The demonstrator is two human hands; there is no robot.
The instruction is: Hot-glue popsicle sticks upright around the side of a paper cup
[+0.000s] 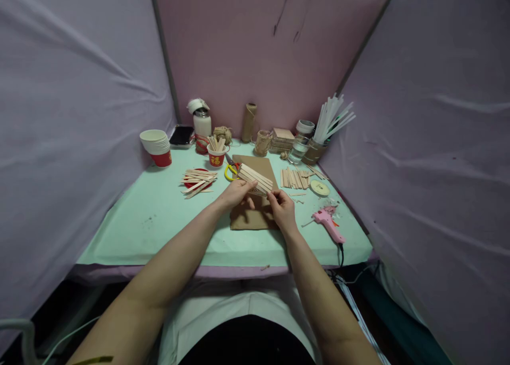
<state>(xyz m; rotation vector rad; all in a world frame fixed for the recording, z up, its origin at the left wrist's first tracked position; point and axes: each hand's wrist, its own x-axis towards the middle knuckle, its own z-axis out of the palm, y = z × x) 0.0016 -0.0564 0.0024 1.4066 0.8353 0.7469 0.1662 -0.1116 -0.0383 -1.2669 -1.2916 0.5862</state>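
Observation:
Several flat wooden sticks lie side by side as a panel [255,179], held tilted above a brown cardboard sheet [251,220]. My left hand [238,194] is closed on the panel's left and lower edge, thumb on top. At its lower right corner, the fingers of my right hand [282,205] pinch the same panel. Just behind my left hand, scissors with yellow and red handles [231,172] rest on the table. Whether the sticks are joined underneath cannot be seen.
Loose sticks [199,180] lie on a red plate at left, others [295,178] at right. A pink glue gun [329,225] lies right of my right hand. Paper cups [161,155], a stick cup [216,156], a water glass [297,150] and straws [330,118] stand behind.

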